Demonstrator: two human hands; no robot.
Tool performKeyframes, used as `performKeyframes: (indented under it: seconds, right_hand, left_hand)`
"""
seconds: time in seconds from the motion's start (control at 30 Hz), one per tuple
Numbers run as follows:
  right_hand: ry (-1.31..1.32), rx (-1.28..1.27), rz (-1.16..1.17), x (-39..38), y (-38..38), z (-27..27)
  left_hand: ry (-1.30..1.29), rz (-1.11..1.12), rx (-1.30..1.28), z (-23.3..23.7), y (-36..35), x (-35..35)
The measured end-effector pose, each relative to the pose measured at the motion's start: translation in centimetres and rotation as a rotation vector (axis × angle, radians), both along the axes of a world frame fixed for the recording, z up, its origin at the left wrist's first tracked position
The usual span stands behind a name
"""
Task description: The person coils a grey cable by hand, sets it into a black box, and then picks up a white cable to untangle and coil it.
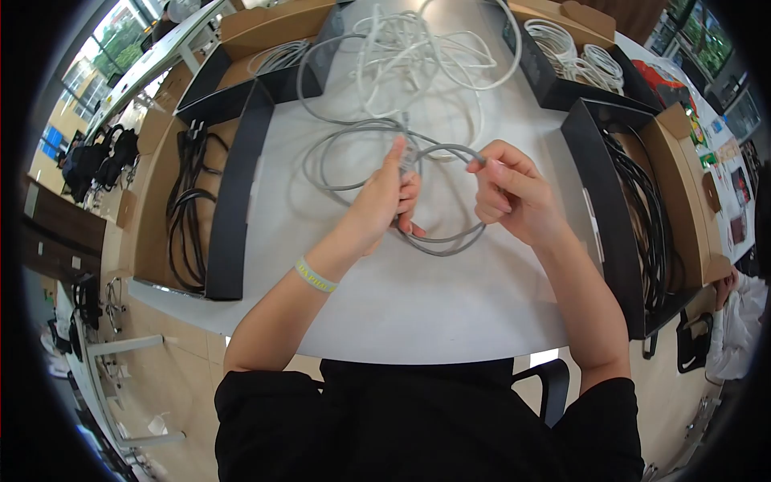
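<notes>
Gray cable (pixel 447 252) sits mid-desk (pixel 418 321), loosely looped; loops' long axis runs left-right, dipping to the right. Left hand (pixel 389 197) grip: closed around the strands, hiding that stretch. Right hand (pixel 511 189) grip: pinching one strand at the fingertips, strand arching sideways between hands. Can't make out either cable end. One strand bows far-left into the white cable tangle (pixel 426 56), lost there; tangle clipped at top edge.

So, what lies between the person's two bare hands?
A curved stretch of grey cable runs from left hand to right hand, in the head view.
</notes>
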State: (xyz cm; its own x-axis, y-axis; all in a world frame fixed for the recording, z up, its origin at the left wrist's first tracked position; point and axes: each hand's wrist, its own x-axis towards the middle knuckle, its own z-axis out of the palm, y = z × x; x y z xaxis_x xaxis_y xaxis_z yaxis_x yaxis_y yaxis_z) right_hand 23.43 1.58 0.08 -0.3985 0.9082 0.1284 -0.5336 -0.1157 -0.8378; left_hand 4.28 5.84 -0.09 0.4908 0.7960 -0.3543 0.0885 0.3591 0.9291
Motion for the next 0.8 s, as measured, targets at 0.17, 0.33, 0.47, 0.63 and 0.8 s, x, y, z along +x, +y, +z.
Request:
performKeyframes:
  seconds: [0.17,0.33,0.47,0.63,0.8]
  right_hand:
    - [-0.298,-0.017,-0.215,-0.4,0.0,-0.1]
    - [-0.532,0.063,-0.166,-0.4,0.1,-3.4]
    - [-0.638,0.104,-0.089,-2.6,-1.5,0.3]
    - [-0.748,0.098,-0.106,-1.4,-1.0,-1.6]
    - [-0.590,-0.052,-0.274,0.7,0.0,-3.2]
  left_hand:
    - [-0.011,-0.067,-0.185,-0.2,0.4,-0.3]
    - [0.011,-0.386,0.110,-0.2,-2.5,0.6]
    - [0.125,-0.190,0.552,-0.2,-3.2,0.1]
    - [0.273,-0.143,0.759,-0.4,-2.9,0.1]
    - [-0.023,-0.178,0.390,-0.5,-2.0,0.5]
